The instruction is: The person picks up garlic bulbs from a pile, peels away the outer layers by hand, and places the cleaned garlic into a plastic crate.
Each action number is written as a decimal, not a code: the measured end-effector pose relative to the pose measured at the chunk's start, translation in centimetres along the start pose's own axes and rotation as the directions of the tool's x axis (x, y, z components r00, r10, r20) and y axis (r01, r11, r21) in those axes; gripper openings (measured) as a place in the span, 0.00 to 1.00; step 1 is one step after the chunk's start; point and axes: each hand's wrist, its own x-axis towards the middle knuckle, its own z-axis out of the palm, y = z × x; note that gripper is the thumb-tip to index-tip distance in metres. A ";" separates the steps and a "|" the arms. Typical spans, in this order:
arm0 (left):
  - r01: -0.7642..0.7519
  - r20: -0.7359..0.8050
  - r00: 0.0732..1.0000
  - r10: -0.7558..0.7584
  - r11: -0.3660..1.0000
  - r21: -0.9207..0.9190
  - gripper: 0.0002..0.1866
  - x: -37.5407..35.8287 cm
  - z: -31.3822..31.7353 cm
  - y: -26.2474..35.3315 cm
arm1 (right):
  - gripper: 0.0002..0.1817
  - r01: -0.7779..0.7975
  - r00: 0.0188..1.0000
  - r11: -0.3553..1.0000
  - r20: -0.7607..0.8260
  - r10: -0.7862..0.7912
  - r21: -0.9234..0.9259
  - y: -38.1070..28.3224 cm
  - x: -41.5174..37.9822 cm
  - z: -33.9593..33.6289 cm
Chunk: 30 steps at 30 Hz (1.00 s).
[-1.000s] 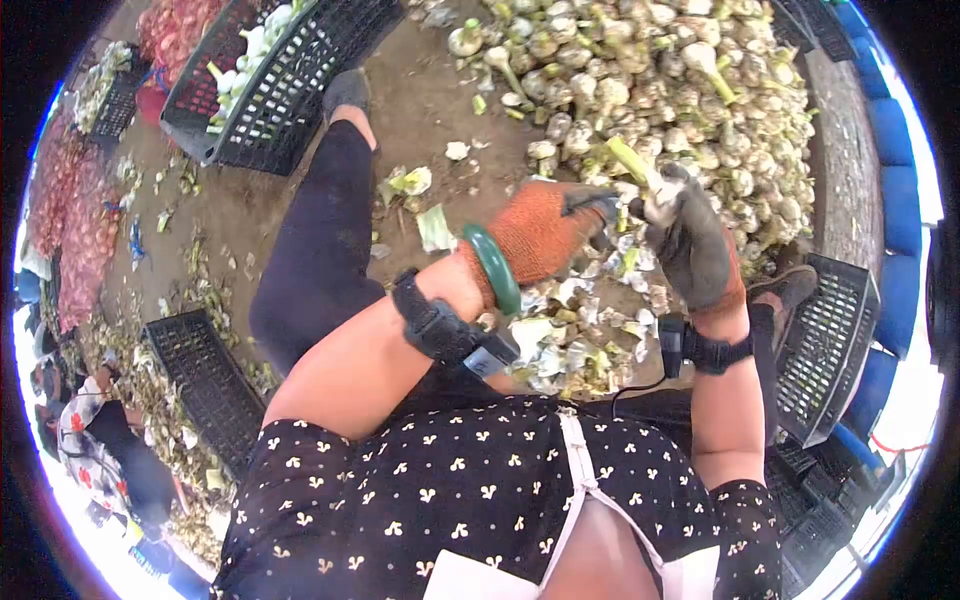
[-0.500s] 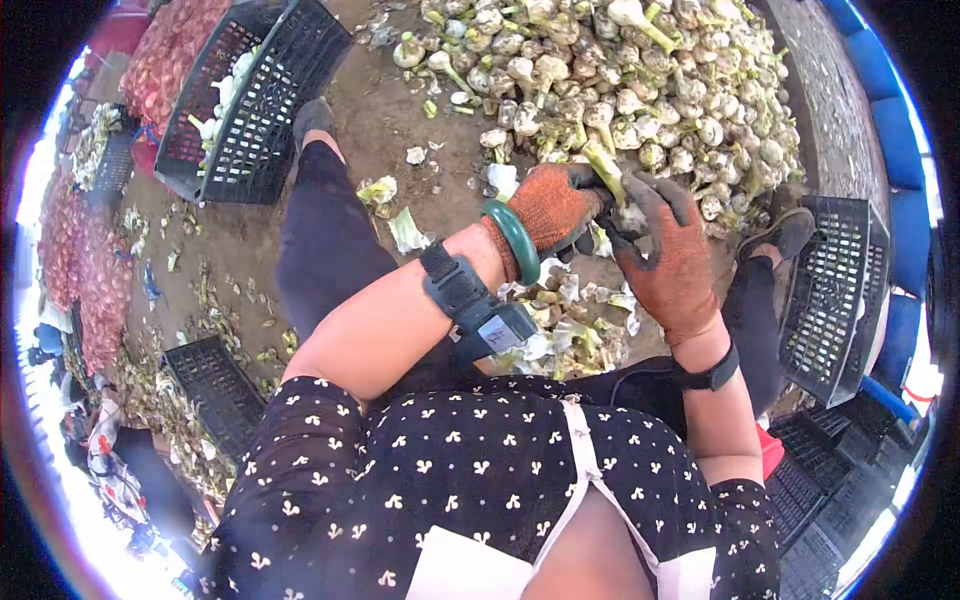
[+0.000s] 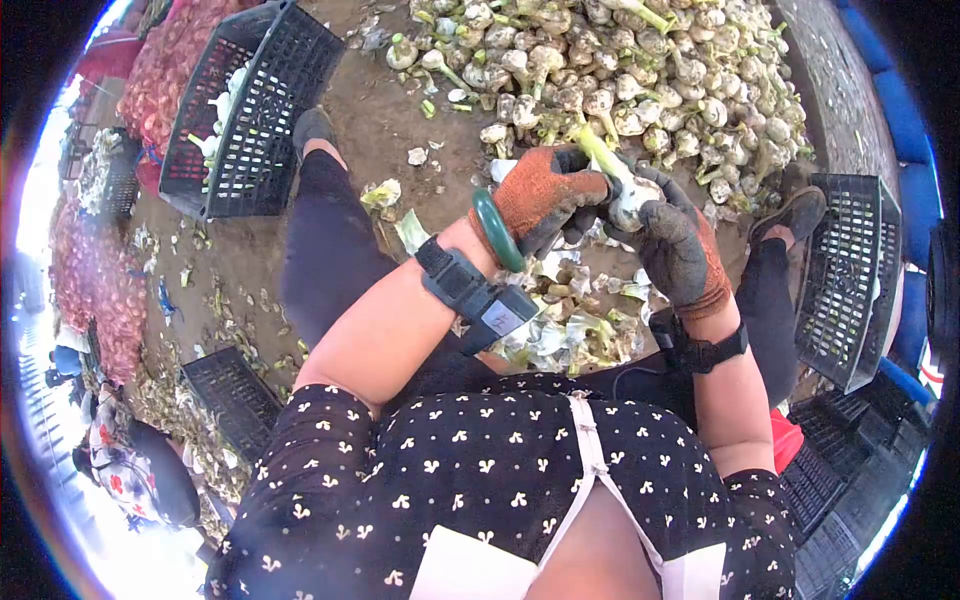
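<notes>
In orange and dark work gloves, both my hands meet around one garlic bulb (image 3: 628,205) with a thick green stem pointing up and away. My left hand (image 3: 552,200), with a green bangle at the wrist, has its fingers closed against the bulb's near side. My right hand (image 3: 685,245) wraps the bulb from the right, its palm side partly turned up. Part of the bulb is hidden by the gloved fingers. Below the hands lies a heap of peeled garlic skins (image 3: 575,330). Just beyond them rises a big pile of garlic bulbs (image 3: 640,70) with soil-stained skins.
A black crate (image 3: 255,130) holding some white garlic stands at the far left, beside my foot. Another black crate (image 3: 845,290) is at the right. Red net sacks (image 3: 95,290) lie along the left side. A smaller dark crate (image 3: 235,400) sits among scraps.
My right hand has rolled round, bringing more of the white bulb and its stem into view. My left hand has shifted slightly left and down.
</notes>
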 end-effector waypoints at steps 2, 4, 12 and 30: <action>-0.054 -0.043 0.998 0.053 0.998 -0.016 0.11 0.1 0.6 -0.2 | 0.28 0.030 1.000 0.999 -0.004 -0.030 -0.014 0.1 0.1 0.0; -0.116 -0.136 0.983 0.122 0.992 0.055 0.11 -0.3 1.0 -0.1 | 0.27 0.031 0.999 0.998 -0.009 -0.031 -0.050 0.0 0.0 0.1; -0.510 -0.032 0.700 0.714 0.530 0.677 0.11 0.9 0.8 -1.3 | 0.26 -0.139 0.990 0.921 0.069 0.122 0.364 0.4 0.7 -1.1; 0.069 -0.263 0.893 0.365 0.466 0.882 0.19 3.1 -5.5 0.4 | 0.16 -0.031 0.996 0.998 -0.082 0.026 -0.056 2.3 -0.4 0.3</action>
